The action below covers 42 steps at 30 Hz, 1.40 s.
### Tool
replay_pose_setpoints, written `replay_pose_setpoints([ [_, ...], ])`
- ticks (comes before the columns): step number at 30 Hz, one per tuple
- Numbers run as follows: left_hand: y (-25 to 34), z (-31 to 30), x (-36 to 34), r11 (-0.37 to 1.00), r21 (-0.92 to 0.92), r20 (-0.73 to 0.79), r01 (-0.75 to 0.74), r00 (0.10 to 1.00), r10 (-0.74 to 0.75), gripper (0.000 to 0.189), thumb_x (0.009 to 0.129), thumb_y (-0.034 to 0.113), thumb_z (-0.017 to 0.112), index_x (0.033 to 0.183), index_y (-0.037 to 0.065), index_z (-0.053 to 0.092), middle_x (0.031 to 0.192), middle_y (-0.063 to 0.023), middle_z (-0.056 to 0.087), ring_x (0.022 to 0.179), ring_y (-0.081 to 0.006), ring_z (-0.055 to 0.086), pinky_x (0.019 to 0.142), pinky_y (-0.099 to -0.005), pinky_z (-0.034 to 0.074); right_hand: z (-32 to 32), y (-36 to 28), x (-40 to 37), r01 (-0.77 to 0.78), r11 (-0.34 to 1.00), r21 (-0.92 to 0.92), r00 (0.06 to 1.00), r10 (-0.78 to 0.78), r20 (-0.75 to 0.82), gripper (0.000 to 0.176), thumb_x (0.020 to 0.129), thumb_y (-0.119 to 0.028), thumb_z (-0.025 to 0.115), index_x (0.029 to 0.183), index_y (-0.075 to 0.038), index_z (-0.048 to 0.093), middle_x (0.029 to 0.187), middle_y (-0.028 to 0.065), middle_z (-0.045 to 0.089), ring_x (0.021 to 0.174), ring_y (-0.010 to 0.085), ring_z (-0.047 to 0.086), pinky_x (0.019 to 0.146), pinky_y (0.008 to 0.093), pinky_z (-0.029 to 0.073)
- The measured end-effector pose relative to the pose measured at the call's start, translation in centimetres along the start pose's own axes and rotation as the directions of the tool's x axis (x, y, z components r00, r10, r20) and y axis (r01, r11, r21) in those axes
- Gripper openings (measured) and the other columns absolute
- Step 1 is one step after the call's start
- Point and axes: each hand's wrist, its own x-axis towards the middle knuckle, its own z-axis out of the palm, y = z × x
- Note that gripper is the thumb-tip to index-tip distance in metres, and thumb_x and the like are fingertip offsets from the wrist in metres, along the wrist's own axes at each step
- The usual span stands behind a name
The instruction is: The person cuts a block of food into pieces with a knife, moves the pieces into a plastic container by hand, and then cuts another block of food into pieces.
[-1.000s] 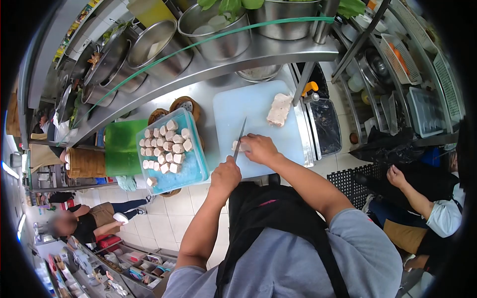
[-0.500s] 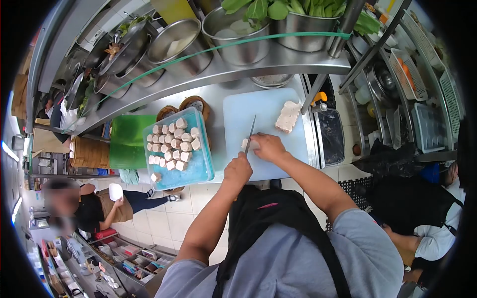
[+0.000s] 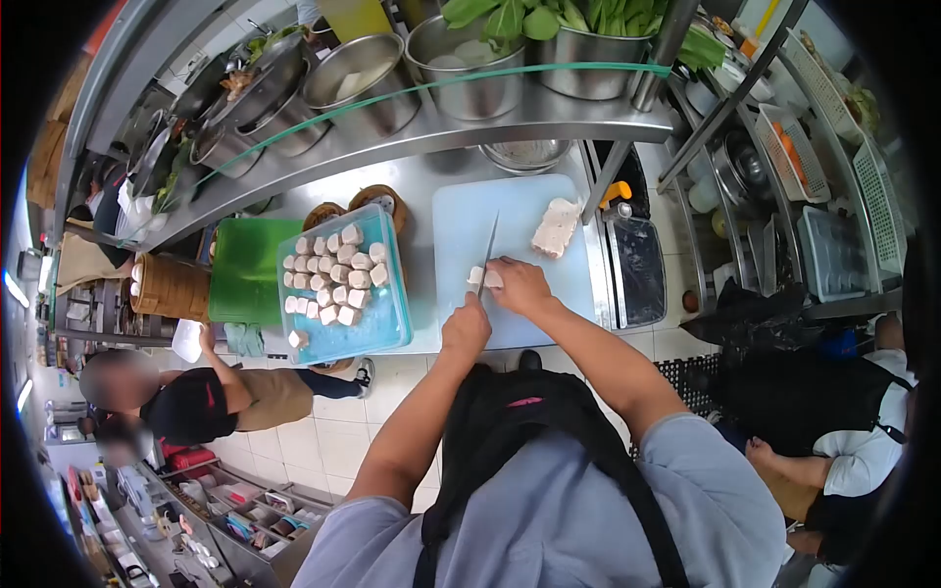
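My left hand (image 3: 467, 328) is closed round the handle of a kitchen knife (image 3: 491, 235), whose blade points away from me over the pale blue cutting board (image 3: 456, 211). Under the fingers of my right hand (image 3: 521, 285) is a piece of whitish food (image 3: 493, 279), held against the board on the blade's right side. A small cut cube (image 3: 475, 275) lies on the left side of the blade. Farther right on the board rests a larger whitish block (image 3: 557, 228) with a rough surface. Several similar cubes (image 3: 343, 274) sit in a clear bluish plastic tub (image 3: 377, 328) to the left.
A green cutting board (image 3: 245, 269) lies left of the tub, near bamboo steamers (image 3: 162, 289). Overhead, a metal shelf (image 3: 549, 129) carries steel pots (image 3: 363, 93) and leafy greens (image 3: 588, 29). One co-worker (image 3: 196, 402) walks at left with a white container; another person (image 3: 804, 412) is at right.
The cut cube now shows apart from the piece under my right hand, with the blade between them. The co-worker at left has come closer to the counter. The whole view has shifted slightly.
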Motion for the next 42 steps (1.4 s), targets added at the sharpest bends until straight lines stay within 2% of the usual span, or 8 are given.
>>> replay_pose_setpoints([
  [3,-0.6,0.7,1.0,1.000,0.004,0.020,-0.013,1.000,0.013,0.025,0.105,0.022,0.052,0.112,-0.002,0.055,0.093,-0.0361,0.072,0.091,-0.0529,0.073,0.083,-0.0615,0.058,-1.1,0.2,1.3,0.048,0.998,-0.036,0.996,-0.051,-0.072,0.045,0.081,-0.023,0.075,0.124,-0.013,0.070,0.118,0.0111,0.073,0.106,0.0351,0.072,0.089,0.0470,0.059],
  [7,-1.7,0.5,0.5,0.996,0.053,0.007,-0.070,0.998,0.070,0.027,0.106,0.025,0.052,0.111,-0.002,0.056,0.091,-0.0356,0.072,0.088,-0.0531,0.073,0.081,-0.0621,0.058,-0.5,0.7,0.3,0.005,1.000,-0.008,0.999,-0.006,-0.049,0.047,0.080,-0.024,0.077,0.124,-0.012,0.068,0.116,0.0104,0.072,0.106,0.0353,0.071,0.089,0.0482,0.058],
  [9,-1.6,-1.5,0.0,0.992,0.064,-0.013,-0.108,0.994,0.109,0.026,0.105,0.024,0.053,0.110,-0.001,0.056,0.088,-0.0348,0.072,0.086,-0.0528,0.073,0.080,-0.0622,0.058,-1.8,0.5,-0.6,0.018,0.999,0.047,0.991,-0.011,-0.135,0.047,0.079,-0.019,0.081,0.123,-0.011,0.065,0.118,0.0102,0.070,0.110,0.0351,0.070,0.092,0.0484,0.058],
  [14,1.2,-4.1,-2.6,0.992,0.023,-0.047,-0.125,0.991,0.126,0.025,0.105,0.023,0.053,0.108,-0.001,0.054,0.084,-0.0333,0.071,0.083,-0.0518,0.073,0.076,-0.0598,0.059,-1.5,1.9,-1.4,0.024,0.996,0.084,0.999,-0.020,-0.047,0.046,0.079,-0.021,0.081,0.120,-0.010,0.063,0.115,0.0105,0.070,0.108,0.0342,0.069,0.091,0.0463,0.057],
  [16,1.6,-4.0,-2.7,0.988,0.105,0.037,-0.117,0.993,0.114,0.018,0.099,0.015,0.053,0.106,-0.001,0.055,0.088,-0.0315,0.074,0.085,-0.0476,0.076,0.077,-0.0561,0.061,-1.1,1.3,-1.4,0.103,0.991,0.081,0.994,-0.100,-0.049,0.042,0.080,-0.021,0.081,0.117,-0.011,0.063,0.116,0.0105,0.071,0.108,0.0342,0.070,0.089,0.0464,0.057],
  [22,1.2,-4.3,-2.8,0.990,0.109,0.045,-0.094,0.995,0.090,0.019,0.096,0.014,0.054,0.108,-0.002,0.056,0.091,-0.0320,0.074,0.087,-0.0476,0.076,0.079,-0.0548,0.062,-0.6,0.0,-1.4,0.042,0.996,0.078,0.997,-0.038,-0.064,0.039,0.080,-0.021,0.080,0.114,-0.012,0.065,0.113,0.0099,0.073,0.104,0.0358,0.071,0.086,0.0472,0.058],
  [34,1.4,-4.9,-2.7,0.986,0.152,0.142,-0.068,0.989,0.046,0.021,0.093,0.010,0.055,0.108,-0.004,0.059,0.095,-0.0332,0.074,0.093,-0.0478,0.076,0.083,-0.0532,0.062,-0.7,-0.1,-1.3,0.056,0.996,0.074,0.998,-0.053,-0.045,0.043,0.078,-0.018,0.082,0.117,-0.012,0.065,0.115,0.0089,0.072,0.103,0.0347,0.072,0.085,0.0482,0.058],
  [42,1.1,-3.3,-2.3,0.993,0.110,0.116,-0.048,0.993,0.036,0.019,0.096,0.011,0.054,0.107,-0.005,0.057,0.092,-0.0341,0.073,0.088,-0.0492,0.076,0.079,-0.0549,0.062,-0.8,0.1,-0.7,0.046,0.998,0.052,0.999,-0.046,0.006,0.045,0.078,-0.019,0.082,0.118,-0.012,0.065,0.114,0.0093,0.072,0.104,0.0347,0.072,0.085,0.0486,0.058],
])
